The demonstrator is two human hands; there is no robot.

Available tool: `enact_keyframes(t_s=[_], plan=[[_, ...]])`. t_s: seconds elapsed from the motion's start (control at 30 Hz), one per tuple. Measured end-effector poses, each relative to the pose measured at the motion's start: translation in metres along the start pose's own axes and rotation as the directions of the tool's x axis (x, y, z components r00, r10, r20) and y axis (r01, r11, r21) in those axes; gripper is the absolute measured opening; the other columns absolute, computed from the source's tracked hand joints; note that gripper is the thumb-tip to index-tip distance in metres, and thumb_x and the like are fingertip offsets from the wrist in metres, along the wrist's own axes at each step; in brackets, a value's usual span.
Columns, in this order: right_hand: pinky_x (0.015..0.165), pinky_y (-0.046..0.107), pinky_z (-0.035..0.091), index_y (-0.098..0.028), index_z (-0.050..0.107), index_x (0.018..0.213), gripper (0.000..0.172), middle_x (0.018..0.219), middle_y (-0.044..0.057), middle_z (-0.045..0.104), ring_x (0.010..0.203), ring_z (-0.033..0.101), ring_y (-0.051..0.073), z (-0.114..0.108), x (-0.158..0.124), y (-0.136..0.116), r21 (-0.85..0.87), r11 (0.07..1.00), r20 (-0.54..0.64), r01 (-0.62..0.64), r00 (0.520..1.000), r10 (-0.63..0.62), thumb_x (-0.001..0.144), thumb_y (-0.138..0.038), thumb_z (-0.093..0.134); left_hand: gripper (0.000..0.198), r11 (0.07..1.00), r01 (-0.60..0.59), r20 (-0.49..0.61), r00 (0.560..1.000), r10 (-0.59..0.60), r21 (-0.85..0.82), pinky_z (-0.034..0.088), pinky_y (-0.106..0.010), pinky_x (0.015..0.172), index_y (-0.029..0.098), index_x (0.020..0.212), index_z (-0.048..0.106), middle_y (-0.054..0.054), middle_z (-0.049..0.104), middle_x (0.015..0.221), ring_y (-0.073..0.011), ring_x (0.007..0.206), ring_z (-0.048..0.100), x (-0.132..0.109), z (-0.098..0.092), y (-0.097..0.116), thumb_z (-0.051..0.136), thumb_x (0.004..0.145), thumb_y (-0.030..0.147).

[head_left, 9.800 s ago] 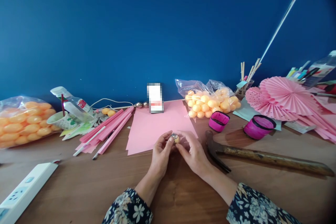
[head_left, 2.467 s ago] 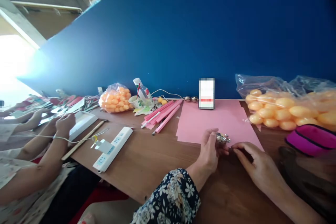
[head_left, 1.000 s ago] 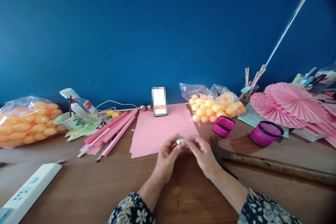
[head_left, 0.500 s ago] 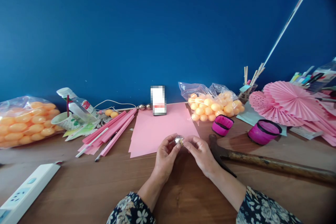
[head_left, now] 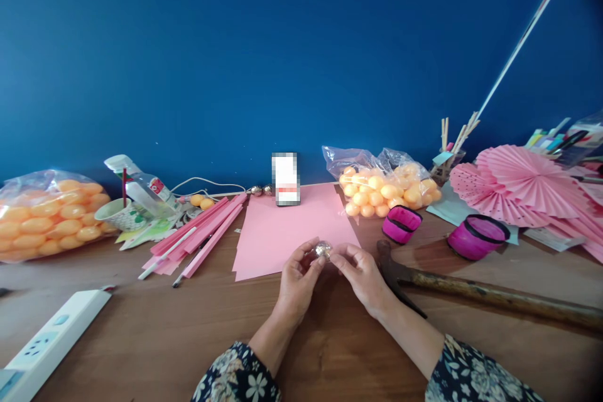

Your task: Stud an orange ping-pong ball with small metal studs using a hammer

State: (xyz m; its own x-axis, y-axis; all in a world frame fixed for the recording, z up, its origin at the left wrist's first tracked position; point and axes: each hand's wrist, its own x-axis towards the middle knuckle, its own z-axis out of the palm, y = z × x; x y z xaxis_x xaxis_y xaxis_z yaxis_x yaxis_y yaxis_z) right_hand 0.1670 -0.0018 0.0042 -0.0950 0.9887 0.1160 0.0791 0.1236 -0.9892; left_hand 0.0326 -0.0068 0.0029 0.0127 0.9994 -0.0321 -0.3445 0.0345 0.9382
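A small shiny silver ball (head_left: pixel 323 249) is pinched between the thumb and fingers of my left hand (head_left: pixel 298 279). Close on its right, my right hand (head_left: pixel 360 276) has thumb and forefinger pressed together by the ball's side; whatever is between those fingertips is too small to make out. Both hands are above the table, near the front edge of the pink paper sheets (head_left: pixel 273 232). To the right of my right hand lies a hammer (head_left: pixel 452 281) with a wooden handle and dark metal head.
Left: a bag of orange balls (head_left: pixel 49 220), a cup (head_left: pixel 117 215), pink strips (head_left: pixel 202 232) and a power strip (head_left: pixel 51 339). Behind the paper stands a phone (head_left: pixel 286 179). Right: another ball bag (head_left: pixel 377 191), magenta bands (head_left: pixel 475 239) and pink paper fans (head_left: pixel 532 182).
The whole view has shifted slightly, with things appearing a little further right. Both hands keep nearly the same hold and place around the silver ball.
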Motion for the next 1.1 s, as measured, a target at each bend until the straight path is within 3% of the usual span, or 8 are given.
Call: enact_keyframes(t_s=[1.1], plan=[[0.055, 0.021, 0.035, -0.017, 0.057, 0.074, 0.021, 0.066, -0.002, 0.055, 0.059, 0.045, 0.01, -0.0002, 0.0013, 0.0053, -0.03, 0.999, 0.03, -0.013, 0.999, 0.014, 0.079, -0.035, 0.051, 0.037, 0.993, -0.05, 0.022, 0.999, 0.048, 0.111, 0.042, -0.035, 0.09, 0.015, 0.106, 0.053, -0.009, 0.063, 0.103, -0.0186, 0.097, 0.057, 0.0031, -0.0035, -0.0064, 0.06, 0.071, 0.02]])
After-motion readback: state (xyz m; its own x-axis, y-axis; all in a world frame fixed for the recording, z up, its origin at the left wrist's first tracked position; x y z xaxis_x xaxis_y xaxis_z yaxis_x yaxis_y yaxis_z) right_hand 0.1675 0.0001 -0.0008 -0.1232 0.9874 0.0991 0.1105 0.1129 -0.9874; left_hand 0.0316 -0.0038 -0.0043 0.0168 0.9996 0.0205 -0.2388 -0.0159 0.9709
